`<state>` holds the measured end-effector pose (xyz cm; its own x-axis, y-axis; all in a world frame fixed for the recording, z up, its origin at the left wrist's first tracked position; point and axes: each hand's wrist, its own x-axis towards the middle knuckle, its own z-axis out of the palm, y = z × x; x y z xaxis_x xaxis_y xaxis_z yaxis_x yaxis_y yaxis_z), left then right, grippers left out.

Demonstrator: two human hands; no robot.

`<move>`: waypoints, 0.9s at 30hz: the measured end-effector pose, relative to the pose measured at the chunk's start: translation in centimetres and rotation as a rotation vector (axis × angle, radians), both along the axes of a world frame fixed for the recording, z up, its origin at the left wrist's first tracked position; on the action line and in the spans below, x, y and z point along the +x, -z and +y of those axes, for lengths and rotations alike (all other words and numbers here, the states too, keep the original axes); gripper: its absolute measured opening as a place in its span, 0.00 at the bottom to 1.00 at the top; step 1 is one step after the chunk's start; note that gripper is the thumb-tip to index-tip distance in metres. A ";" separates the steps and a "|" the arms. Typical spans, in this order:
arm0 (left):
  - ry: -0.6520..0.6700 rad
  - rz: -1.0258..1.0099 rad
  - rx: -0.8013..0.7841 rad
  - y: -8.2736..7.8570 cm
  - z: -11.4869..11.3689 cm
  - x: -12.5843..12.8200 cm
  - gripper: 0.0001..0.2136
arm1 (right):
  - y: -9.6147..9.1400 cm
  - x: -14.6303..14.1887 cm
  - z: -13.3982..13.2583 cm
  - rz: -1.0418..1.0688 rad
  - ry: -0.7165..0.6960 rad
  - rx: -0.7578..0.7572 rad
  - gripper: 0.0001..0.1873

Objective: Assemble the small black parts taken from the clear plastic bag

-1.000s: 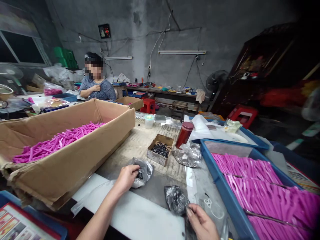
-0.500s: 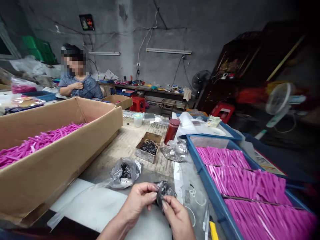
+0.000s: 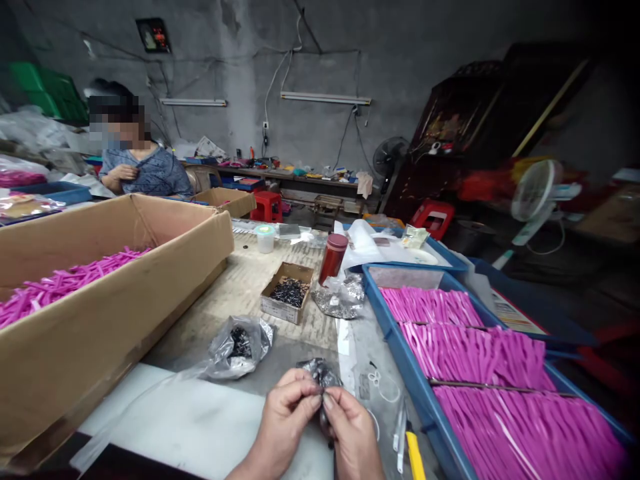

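Note:
A dark plastic bag (image 3: 321, 371) is pinched near the front of the worktable by both hands. My left hand (image 3: 290, 417) grips its gathered top between thumb and fingertips. From the other side my right hand (image 3: 347, 423) pinches the same spot, and the thumbs nearly touch. Most of the bag's lower part is hidden by the fingers. To the left lies an open grey plastic bag (image 3: 255, 340) with small black pieces inside. A small cardboard box (image 3: 281, 311) of black pieces stands farther back.
On the left is a large cardboard box (image 3: 115, 300) of pink strips. A blue tray (image 3: 400, 360) holds rows of pink strips on the right. Beside it lie a yellow-handled tool (image 3: 414, 453) and white string (image 3: 385, 383). A red-brown canister (image 3: 333, 257) stands behind. A person (image 3: 145, 170) sits far left.
My hands have come closer together at the top of the dark bag, thumbs now side by side. The whole view has shifted slightly, so the surroundings appear farther left.

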<state>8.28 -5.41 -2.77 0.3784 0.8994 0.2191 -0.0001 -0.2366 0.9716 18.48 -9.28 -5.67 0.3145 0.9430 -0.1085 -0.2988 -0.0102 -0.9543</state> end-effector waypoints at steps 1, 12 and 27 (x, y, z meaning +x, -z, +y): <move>-0.006 0.062 0.068 -0.1 -0.1 -0.1 0.06 | -0.1 0.1 0.0 -0.050 0.006 0.006 0.10; -0.006 0.655 0.625 0.0 -0.3 -0.8 0.10 | 0.1 0.7 -0.2 -0.706 0.074 0.034 0.07; -0.074 0.387 0.055 0.3 1.2 -2.5 0.07 | -1.5 2.8 2.2 -1.310 -0.212 -0.010 0.12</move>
<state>5.75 -4.23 -3.04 0.3771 0.9181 0.1219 0.3827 -0.2743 0.8822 21.28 -7.08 -4.20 0.0387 0.9875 0.1529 0.8444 0.0495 -0.5335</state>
